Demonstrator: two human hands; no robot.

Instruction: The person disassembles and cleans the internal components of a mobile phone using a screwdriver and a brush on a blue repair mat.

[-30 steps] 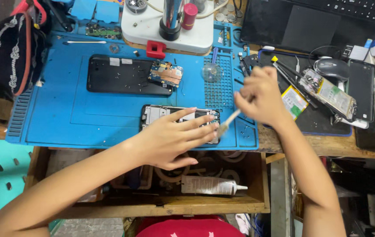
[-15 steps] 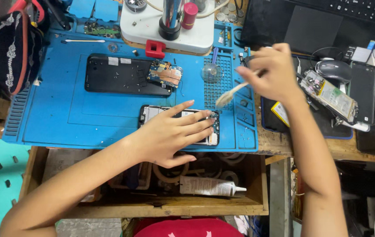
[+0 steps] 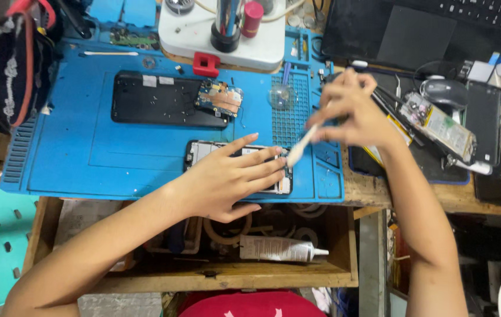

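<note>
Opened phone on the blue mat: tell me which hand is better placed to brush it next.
Probably the right hand: it holds the brush, tip beside the opened phone, while the left hand lies flat on it.

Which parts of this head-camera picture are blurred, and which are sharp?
Head view: the right hand and its pale brush are smeared by motion; the left hand, the opened phone under it and the blue mat look sharp, evenly lit.
</note>
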